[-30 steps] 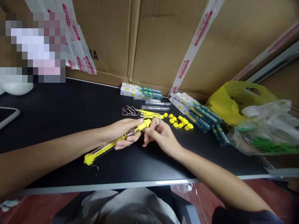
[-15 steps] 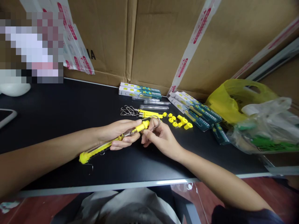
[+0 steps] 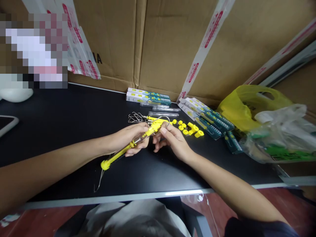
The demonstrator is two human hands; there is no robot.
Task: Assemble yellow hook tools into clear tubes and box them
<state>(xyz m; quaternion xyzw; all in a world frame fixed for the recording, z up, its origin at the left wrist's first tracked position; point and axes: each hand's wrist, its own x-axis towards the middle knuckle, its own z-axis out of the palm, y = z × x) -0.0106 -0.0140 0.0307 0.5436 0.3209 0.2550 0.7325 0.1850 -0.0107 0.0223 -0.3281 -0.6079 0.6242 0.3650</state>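
A yellow tubular spring scale (image 3: 120,153) slants across my two hands above the table. My left hand (image 3: 135,135) is closed round its upper tube. A thin wire hook (image 3: 99,181) hangs from its lower yellow end cap. At the upper end, a yellow cap with a bent metal hook (image 3: 168,119) lies by my right hand (image 3: 175,140), whose thumb and forefinger pinch that hook. Just beyond my hands lie yellow inner rods (image 3: 158,119), a heap of wire hooks (image 3: 134,117) and several loose yellow caps (image 3: 191,126) with small springs.
Clear plastic tubes (image 3: 163,114) lie behind the rods. Printed boxes (image 3: 148,97) stand at the back, with more boxes (image 3: 207,117) to the right. A yellow bag (image 3: 232,105) and a clear plastic bag (image 3: 283,135) sit at far right. Cardboard (image 3: 163,49) walls the back.
The spring scale's lower end has swung right and its wire hook now hangs further out below the cap. Both hands have shifted slightly, the right still at the upper hook.
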